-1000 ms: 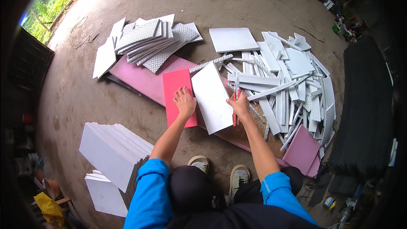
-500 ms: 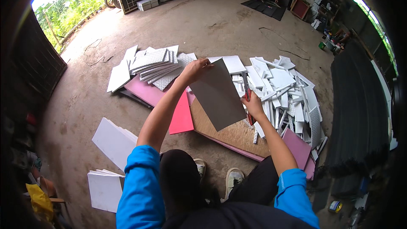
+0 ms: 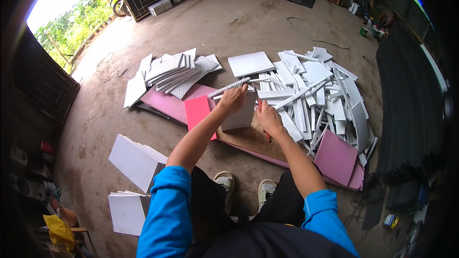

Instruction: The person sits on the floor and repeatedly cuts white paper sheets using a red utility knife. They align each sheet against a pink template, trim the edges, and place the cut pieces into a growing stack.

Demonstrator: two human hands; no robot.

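White panel gripped at top edge by left hand, right hand grasping red cutter, beside strip pile

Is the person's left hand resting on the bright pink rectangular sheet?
No, the left hand grips the top edge of a white rectangular panel, beside the bright pink rectangular sheet.

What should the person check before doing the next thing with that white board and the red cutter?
1. Left hand grips the top of the white panel: ok.
2. Right hand holds the red cutter: ok.
3. Blade position against the panel: cannot tell, hidden by the hand.
4. Panel rests over the brown board, not bare concrete: ok.
5. Left fingers away from the cutter: ok, probably; the hands are apart.
6. Feet behind the board's edge: ok.
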